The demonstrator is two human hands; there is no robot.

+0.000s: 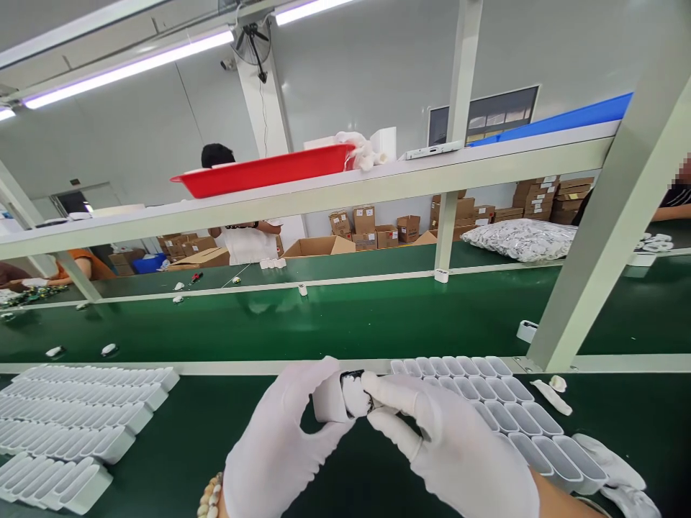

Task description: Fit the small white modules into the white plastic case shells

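The white-gloved left hand [291, 435] and white-gloved right hand [458, 435] are meeting above the middle of the dark green, flat worktop [181, 446], short of its far edge. Between them, a smooth, white, curved-walled casing [328, 400] is lying to the left of a white, rounded inner piece with dark edges [355, 397]. These 2 parts are touching, and the line through them is running roughly left to right, about parallel to the worktop's far edge. The casing is sitting nearer the left hand, the inner piece nearer the right; how deep the inner piece is reaching into the casing, I cannot tell.

The left hand is gripping the casing between its thumb below and its fingers above, leaving a rounded gap inside the curve of the palm. The right hand is pinching the inner piece at its right end with the thumb and fingertips close together, the remaining fingers bending inward.

Rows of white, oblong, plastic housings [80, 414] are standing toward the worktop's far left corner. A block of white, open-topped, oblong shells [526, 419] is standing at its far edge, right of the middle, partly behind the right hand. Crumpled white fabric gloves [612, 464] are lying just beyond that block's right side.
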